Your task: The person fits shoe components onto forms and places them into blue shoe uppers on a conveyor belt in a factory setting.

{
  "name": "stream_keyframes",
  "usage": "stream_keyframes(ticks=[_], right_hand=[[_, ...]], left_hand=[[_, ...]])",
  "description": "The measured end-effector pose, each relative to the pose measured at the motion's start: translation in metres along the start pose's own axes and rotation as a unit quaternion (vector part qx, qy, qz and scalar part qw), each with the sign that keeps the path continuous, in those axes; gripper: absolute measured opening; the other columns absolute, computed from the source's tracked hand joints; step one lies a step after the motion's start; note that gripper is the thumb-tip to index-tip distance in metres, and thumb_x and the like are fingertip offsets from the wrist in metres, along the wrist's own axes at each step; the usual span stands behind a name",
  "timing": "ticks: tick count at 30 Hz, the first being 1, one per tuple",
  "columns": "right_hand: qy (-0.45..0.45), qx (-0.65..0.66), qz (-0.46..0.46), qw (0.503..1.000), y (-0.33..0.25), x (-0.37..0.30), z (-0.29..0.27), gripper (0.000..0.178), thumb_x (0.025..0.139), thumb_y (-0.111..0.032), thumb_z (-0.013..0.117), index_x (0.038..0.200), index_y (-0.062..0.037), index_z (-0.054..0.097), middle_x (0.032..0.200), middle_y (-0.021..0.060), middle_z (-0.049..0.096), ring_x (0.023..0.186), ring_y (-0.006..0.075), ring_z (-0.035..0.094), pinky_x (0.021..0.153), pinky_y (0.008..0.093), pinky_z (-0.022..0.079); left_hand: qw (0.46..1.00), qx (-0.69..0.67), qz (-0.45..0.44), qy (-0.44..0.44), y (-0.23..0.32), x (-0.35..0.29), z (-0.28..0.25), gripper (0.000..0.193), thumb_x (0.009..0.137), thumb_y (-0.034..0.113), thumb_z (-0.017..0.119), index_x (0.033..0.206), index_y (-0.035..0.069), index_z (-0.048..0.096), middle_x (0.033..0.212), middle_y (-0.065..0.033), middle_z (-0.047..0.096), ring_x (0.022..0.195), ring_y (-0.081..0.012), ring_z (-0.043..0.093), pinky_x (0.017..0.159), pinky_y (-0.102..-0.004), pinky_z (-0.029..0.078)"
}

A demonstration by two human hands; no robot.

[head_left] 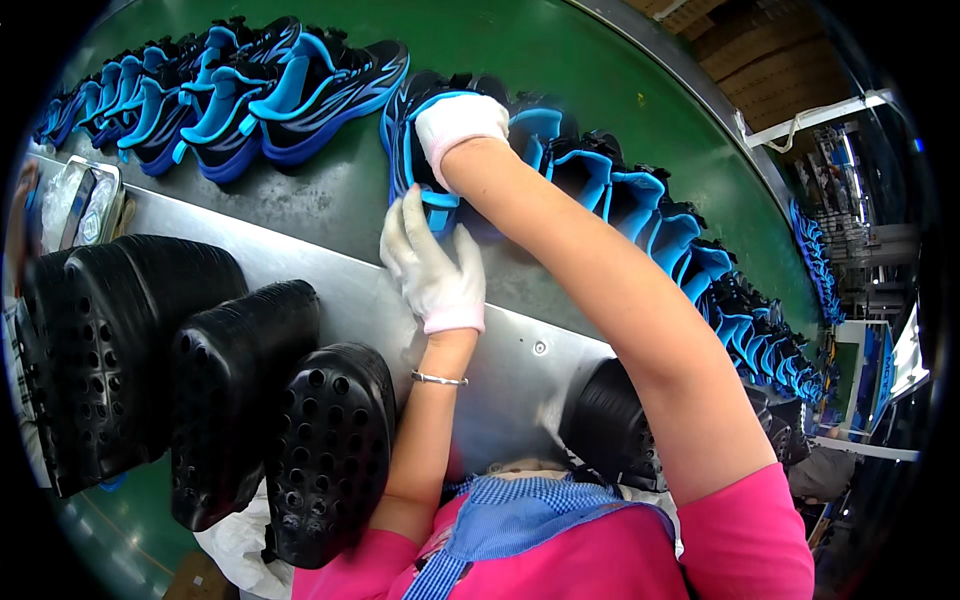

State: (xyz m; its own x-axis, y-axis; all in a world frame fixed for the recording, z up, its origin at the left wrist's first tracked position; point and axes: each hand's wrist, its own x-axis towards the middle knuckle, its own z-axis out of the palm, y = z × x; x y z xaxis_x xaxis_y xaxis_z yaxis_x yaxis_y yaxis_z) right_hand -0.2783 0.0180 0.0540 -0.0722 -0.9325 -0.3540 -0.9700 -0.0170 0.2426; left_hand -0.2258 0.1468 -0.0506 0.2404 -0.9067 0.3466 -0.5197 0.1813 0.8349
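A black sneaker (397, 130) with a bright blue lining and blue sole edge sits on the green bench in front of me, its heel toward me. My left hand (430, 265), in a white glove, grips its heel, fingers on one side and thumb on the other. My right hand (462, 125), also gloved in white, reaches into the shoe's opening from above; its fingers are hidden inside and behind the glove's back. Similar sneakers stand in a row to the left (295, 95) and another to the right (635, 200).
Several black foot-shaped pieces with round holes (335, 440) stand at the near left, with another (612, 420) near my right elbow. A metal ledge (330, 270) runs along the bench's near side. A metal-framed holder (95, 205) sits at the left. Shelving (865, 240) rises far right.
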Motion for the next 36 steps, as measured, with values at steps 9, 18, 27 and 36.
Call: stream_keyframes(ticks=[9, 18, 27, 36], right_hand=[[0.021, 0.028, -0.018, 0.999, 0.002, -0.002, -0.01, 0.021, 0.074, -0.013, 0.074, 0.095, -0.0112, 0.077, 0.099, 0.0092, 0.074, 0.093, 0.0251, 0.072, 0.073, 0.0399, 0.057], [0.139, 0.193, -0.124, 0.963, 0.044, -0.035, 0.008, 0.032, 0.093, -0.035, 0.054, 0.091, -0.0059, 0.069, 0.087, 0.0174, 0.069, 0.086, 0.0359, 0.067, 0.073, 0.0442, 0.055], [0.025, 0.095, -0.131, 0.987, 0.135, -0.126, 0.082, 0.054, 0.091, -0.059, 0.05, 0.119, -0.0168, 0.067, 0.118, 0.01, 0.064, 0.112, 0.034, 0.055, 0.093, 0.0448, 0.048], [-0.052, 0.112, -0.083, 0.989, 0.174, -0.156, 0.098, 0.045, 0.086, -0.052, 0.056, 0.112, -0.0185, 0.072, 0.114, 0.0057, 0.069, 0.108, 0.0288, 0.062, 0.083, 0.0432, 0.054]], left_hand=[[0.993, -0.093, -0.065, -0.015, -0.006, -0.007, 0.006, 0.049, 0.086, 0.01, 0.062, 0.131, -0.002, 0.046, 0.118, -0.0198, 0.054, 0.109, -0.0331, 0.055, 0.097, -0.0421, 0.043], [0.999, -0.04, 0.002, -0.036, 0.004, -0.013, 0.01, 0.064, 0.085, 0.011, 0.063, 0.143, 0.002, 0.038, 0.141, -0.0272, 0.042, 0.127, -0.0431, 0.045, 0.107, -0.0494, 0.036], [0.994, -0.032, 0.076, -0.066, 0.032, 0.003, 0.016, 0.055, 0.085, 0.014, 0.066, 0.136, 0.005, 0.049, 0.136, -0.0179, 0.049, 0.124, -0.0356, 0.049, 0.109, -0.0415, 0.036], [0.956, 0.075, 0.125, -0.254, 0.048, 0.003, 0.041, 0.022, 0.08, 0.032, 0.077, 0.093, 0.015, 0.069, 0.117, -0.0144, 0.056, 0.104, -0.0315, 0.058, 0.092, -0.0384, 0.046]])
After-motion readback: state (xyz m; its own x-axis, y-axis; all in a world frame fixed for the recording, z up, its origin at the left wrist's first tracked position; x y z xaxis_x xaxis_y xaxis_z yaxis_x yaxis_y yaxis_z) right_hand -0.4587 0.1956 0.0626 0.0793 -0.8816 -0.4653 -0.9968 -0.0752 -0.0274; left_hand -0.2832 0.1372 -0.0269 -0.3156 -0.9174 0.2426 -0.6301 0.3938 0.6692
